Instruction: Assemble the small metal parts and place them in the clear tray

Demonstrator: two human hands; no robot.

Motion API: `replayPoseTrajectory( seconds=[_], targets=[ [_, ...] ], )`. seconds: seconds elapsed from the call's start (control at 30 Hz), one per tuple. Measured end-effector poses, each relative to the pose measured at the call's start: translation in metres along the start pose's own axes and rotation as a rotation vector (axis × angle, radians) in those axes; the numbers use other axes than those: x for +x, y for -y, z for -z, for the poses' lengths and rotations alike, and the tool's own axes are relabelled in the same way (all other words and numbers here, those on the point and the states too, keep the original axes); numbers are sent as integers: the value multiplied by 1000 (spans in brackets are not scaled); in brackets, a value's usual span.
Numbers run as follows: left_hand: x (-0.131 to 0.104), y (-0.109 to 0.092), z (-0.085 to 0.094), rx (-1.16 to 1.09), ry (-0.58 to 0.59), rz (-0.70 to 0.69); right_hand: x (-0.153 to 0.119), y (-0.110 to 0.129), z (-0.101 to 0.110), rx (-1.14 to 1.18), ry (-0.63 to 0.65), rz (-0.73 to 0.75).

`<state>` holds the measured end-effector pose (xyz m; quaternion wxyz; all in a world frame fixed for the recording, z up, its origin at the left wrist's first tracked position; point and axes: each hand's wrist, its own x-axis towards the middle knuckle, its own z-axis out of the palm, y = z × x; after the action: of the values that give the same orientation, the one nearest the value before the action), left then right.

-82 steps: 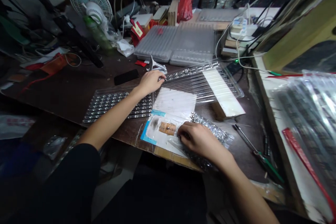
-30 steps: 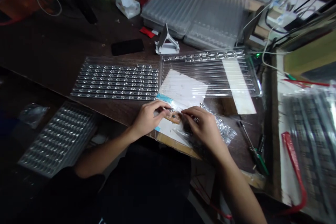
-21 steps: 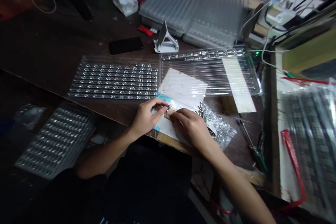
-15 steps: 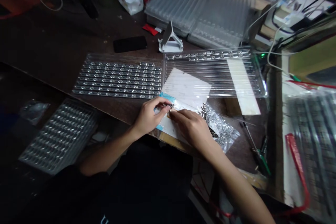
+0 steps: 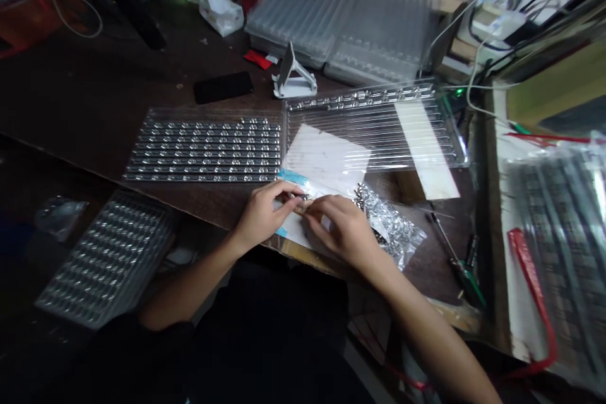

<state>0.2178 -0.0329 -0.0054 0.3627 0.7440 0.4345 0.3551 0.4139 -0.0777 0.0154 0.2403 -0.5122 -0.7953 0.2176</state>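
Observation:
Both hands meet over a white sheet (image 5: 326,151) with blue tape near the table's front edge. My left hand (image 5: 265,211) pinches a small dark metal part (image 5: 299,196) between thumb and fingers. My right hand (image 5: 343,227) is closed with its fingertips against the same spot; what they grip is hidden. Beside the right hand lies a clear plastic bag (image 5: 400,230) of small shiny metal pieces, some spilling at its mouth. Left of the hands is a clear tray (image 5: 208,145) filled with rows of metal parts. Behind the sheet, another clear tray (image 5: 407,139) carries parts only along its far rows.
A phone (image 5: 223,87) and a white stand (image 5: 293,79) sit behind the trays. Stacked clear trays (image 5: 303,12) stand at the back. Green-handled pliers (image 5: 468,281) lie at right, and a filled tray stack (image 5: 101,259) sits lower left. Cables (image 5: 473,69) run at the right.
The whole view has shifted slightly. Both hands stay together over the sheet, with the right fingers a little more bent and the small part still in the left pinch.

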Motion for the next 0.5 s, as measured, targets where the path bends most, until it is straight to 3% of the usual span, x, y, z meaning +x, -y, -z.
replayPoseTrajectory(
  seconds=[0.13, 0.5],
  targets=[
    [1, 0, -1, 73, 91, -63, -5, -14, 10, 96, -204, -180],
    [0, -1, 1, 118, 134, -92, -3, -12, 9, 133, -99, -162]
  ],
)
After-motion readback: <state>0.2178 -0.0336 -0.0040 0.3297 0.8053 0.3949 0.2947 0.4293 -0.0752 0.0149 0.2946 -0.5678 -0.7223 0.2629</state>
